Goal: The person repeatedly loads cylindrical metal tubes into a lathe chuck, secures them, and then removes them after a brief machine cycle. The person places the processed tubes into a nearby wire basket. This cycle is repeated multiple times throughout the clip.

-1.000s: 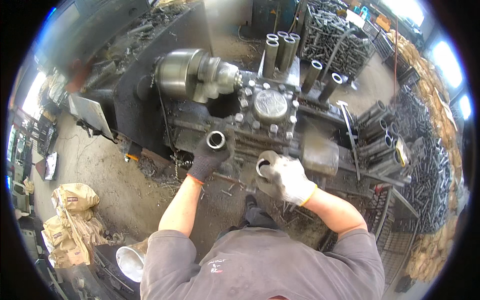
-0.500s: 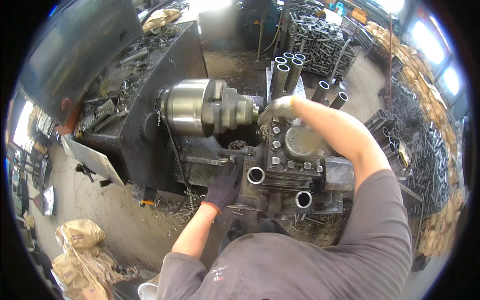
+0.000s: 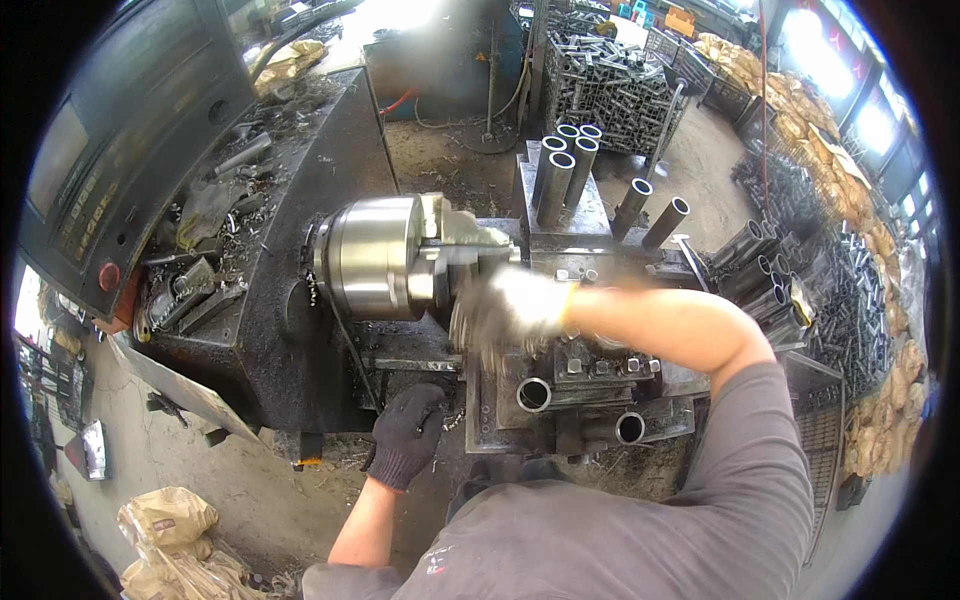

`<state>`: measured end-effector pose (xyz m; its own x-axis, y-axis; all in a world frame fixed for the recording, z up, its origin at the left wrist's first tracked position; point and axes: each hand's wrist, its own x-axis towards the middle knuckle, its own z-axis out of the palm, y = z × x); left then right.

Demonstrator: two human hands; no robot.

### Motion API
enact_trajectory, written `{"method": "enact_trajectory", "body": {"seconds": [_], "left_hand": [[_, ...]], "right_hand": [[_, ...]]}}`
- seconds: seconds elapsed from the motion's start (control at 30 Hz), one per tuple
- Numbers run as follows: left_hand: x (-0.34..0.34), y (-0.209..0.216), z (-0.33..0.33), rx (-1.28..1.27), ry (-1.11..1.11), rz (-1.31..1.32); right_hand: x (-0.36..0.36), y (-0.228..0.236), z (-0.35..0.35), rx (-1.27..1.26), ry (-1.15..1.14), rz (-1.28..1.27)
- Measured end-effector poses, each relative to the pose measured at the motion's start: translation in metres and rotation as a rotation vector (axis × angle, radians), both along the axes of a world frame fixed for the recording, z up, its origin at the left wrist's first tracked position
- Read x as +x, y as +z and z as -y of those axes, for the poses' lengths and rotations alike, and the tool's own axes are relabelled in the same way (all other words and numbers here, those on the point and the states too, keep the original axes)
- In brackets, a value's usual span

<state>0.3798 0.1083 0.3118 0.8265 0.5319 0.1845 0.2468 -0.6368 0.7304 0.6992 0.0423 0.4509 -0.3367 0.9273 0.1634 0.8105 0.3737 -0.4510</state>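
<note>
In front of me is a lathe with a shiny steel chuck [image 3: 372,258], whose stepped jaws [image 3: 455,235] point right. My right hand [image 3: 515,305], in a pale glove, is smeared by motion just below and right of the jaws, over the near side of the machine; its fingers cannot be made out. My left hand [image 3: 408,435], in a dark knit glove, is closed at the lathe's front, below the chuck; whatever lies inside its fingers is hidden. Beyond my right forearm's near side sits the bolted tool post [image 3: 605,368], with an open tube end [image 3: 534,395] at its left.
Several steel tubes [image 3: 562,180] stand upright on a block behind the lathe. More tubes [image 3: 765,270] lean at the right, near heaps of metal parts [image 3: 870,310]. A wire basket [image 3: 610,100] of parts stands at the back. Sacks [image 3: 170,520] lie at lower left.
My right hand has come left and nearer, off the tool post area. My left hand has moved left and down. The tool post sits slightly farther right of the chuck, whose jaws look less blurred.
</note>
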Motion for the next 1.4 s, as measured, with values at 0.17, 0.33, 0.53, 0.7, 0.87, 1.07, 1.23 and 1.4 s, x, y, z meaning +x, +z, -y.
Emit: {"method": "enact_trajectory", "body": {"seconds": [0.17,0.33,0.53,0.7,0.87,1.07,1.23,1.4], "left_hand": [[0.061,0.000,-0.002,-0.854,-0.030,0.053],[0.192,0.012,-0.006,-0.745,-0.242,0.090],[0.166,-0.003,-0.013,0.512,0.036,-0.054],[0.207,0.082,-0.070,0.138,0.247,0.198],[0.269,0.164,-0.092,0.713,0.197,-0.440],[0.259,0.042,-0.035,0.978,-0.002,0.143],[0.270,0.019,-0.038,1.069,0.159,0.084],[0.266,0.017,-0.032,1.059,0.169,0.017]], "right_hand": [[-0.004,-0.024,-0.024,-0.173,-0.197,-0.146],[0.047,-0.020,-0.011,-0.422,0.125,0.216],[0.068,0.041,0.024,-0.492,0.056,-0.251],[0.121,0.029,-0.007,-0.446,-0.489,0.204],[0.124,-0.070,-0.052,-0.740,-0.529,0.151],[0.169,-0.085,-0.038,-0.768,-0.255,-0.293],[0.190,-0.100,-0.054,-0.748,0.223,0.011],[0.214,-0.123,-0.021,-0.930,-0.210,-0.389]]}}
